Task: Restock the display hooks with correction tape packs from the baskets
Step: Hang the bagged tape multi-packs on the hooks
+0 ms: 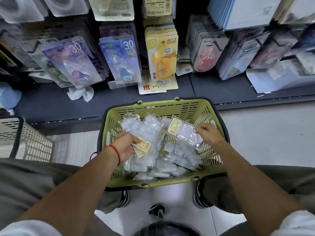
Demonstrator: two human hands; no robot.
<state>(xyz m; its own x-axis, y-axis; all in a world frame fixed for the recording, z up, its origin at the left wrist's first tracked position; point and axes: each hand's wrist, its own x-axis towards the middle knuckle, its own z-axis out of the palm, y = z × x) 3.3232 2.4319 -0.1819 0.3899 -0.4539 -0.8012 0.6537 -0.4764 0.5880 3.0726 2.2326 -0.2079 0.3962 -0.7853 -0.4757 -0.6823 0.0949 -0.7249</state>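
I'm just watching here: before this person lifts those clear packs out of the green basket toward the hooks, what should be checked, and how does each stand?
1. Left hand grips a stack of clear packs: ok.
2. Right hand pinches one pack at its edge: ok.
3. Packs clear of the green basket rim: not ok, both lie inside it.
4. Hang holes on held packs facing the hooks: cannot tell.
5. Free hook for these packs: cannot tell; the yellow packs and blue packs hang on full rows.

packs (163,160) in basket (153,108), basket before shelf (119,103), second basket (34,147) at left
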